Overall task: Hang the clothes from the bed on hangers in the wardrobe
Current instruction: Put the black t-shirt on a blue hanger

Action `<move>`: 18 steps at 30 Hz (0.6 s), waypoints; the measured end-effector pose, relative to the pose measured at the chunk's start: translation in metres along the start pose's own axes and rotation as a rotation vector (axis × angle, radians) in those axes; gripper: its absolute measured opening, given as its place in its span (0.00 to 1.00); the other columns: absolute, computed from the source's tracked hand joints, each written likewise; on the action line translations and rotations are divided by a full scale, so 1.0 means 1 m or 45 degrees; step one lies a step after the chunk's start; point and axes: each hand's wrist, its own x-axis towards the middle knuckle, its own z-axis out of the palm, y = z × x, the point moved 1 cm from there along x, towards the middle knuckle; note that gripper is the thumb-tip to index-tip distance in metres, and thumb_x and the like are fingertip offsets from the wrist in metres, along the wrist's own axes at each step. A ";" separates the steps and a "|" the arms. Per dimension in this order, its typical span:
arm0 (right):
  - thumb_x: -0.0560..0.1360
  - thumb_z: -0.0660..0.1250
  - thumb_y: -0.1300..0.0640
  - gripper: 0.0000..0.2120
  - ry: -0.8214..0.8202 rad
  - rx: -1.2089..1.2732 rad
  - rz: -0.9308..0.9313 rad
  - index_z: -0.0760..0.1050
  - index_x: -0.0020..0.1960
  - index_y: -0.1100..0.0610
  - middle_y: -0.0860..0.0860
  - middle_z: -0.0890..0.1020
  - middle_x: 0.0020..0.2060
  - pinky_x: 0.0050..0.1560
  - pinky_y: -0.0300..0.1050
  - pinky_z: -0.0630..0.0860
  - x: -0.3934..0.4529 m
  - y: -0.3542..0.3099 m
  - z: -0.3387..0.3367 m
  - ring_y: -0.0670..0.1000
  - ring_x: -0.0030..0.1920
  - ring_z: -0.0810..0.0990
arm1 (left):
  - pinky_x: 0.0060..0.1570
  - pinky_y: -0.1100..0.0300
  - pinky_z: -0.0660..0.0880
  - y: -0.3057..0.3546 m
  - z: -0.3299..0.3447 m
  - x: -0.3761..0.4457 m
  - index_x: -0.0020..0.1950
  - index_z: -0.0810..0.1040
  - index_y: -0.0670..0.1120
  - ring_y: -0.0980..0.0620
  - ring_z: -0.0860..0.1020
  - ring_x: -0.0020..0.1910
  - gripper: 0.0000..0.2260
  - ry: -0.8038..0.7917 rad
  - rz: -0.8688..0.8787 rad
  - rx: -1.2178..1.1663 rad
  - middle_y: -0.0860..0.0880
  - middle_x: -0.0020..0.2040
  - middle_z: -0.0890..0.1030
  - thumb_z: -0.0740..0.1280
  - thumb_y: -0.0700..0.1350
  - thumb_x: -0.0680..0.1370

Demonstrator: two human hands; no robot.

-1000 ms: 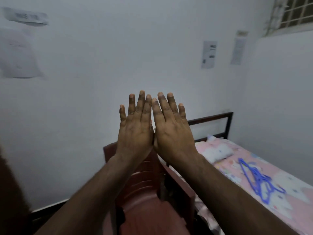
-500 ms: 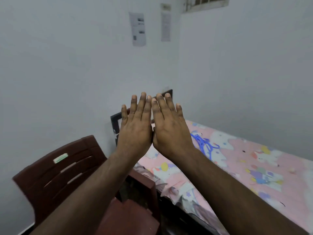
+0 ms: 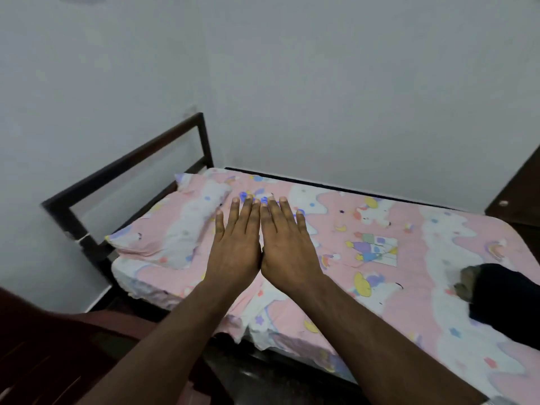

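Both arms were stretched out in front of the person, backs of the hands up. Left hand (image 3: 235, 247) flat, fingers straight and close together, holding nothing. Right hand (image 3: 287, 247) the same: flat, fingers straight, nothing in it. The two hands lay side by side, inner edges touching along the forefingers and thumbs. Whether they rested on the sheet or were held above it could not be told.

Behind the hands stood the bed (image 3: 409, 258), covered by a pink sheet with a cartoon print, set into the corner of two pale walls. A pillow (image 3: 175, 229) in the same print lay at the head end, to the left of the hands, against the dark headboard frame (image 3: 128, 168).

Dark clothes (image 3: 508, 305) lay in a heap on the bed's right side, well apart from both hands. Small blue bits (image 3: 243, 195) showed just past the fingertips; too hidden to identify.

A dark brown chair (image 3: 52, 352) stood at lower left, beside the bed.
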 end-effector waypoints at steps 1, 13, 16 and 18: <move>0.73 0.62 0.61 0.36 -0.021 -0.006 0.025 0.57 0.79 0.61 0.57 0.58 0.79 0.78 0.63 0.53 0.004 0.017 0.003 0.59 0.80 0.50 | 0.75 0.39 0.55 0.010 0.013 0.011 0.79 0.60 0.41 0.41 0.58 0.79 0.31 -0.026 0.020 -0.019 0.42 0.80 0.62 0.59 0.41 0.75; 0.80 0.57 0.58 0.33 -0.299 -0.085 0.430 0.48 0.81 0.56 0.53 0.50 0.81 0.78 0.58 0.40 0.022 0.233 0.027 0.54 0.81 0.42 | 0.72 0.36 0.59 0.152 0.163 0.129 0.77 0.66 0.38 0.38 0.64 0.77 0.29 -0.312 0.363 -0.214 0.40 0.76 0.67 0.60 0.44 0.75; 0.81 0.57 0.55 0.33 -0.334 -0.098 0.573 0.46 0.82 0.55 0.52 0.48 0.81 0.79 0.58 0.41 0.020 0.276 0.030 0.54 0.81 0.41 | 0.71 0.36 0.59 0.186 0.192 0.153 0.76 0.67 0.38 0.37 0.64 0.76 0.29 -0.348 0.492 -0.243 0.40 0.76 0.68 0.61 0.44 0.75; 0.81 0.57 0.54 0.33 -0.347 -0.122 0.678 0.46 0.82 0.55 0.52 0.48 0.81 0.79 0.58 0.41 0.017 0.303 0.030 0.54 0.81 0.41 | 0.73 0.37 0.58 0.210 0.210 0.169 0.78 0.64 0.39 0.38 0.61 0.78 0.30 -0.395 0.591 -0.270 0.40 0.78 0.66 0.63 0.45 0.76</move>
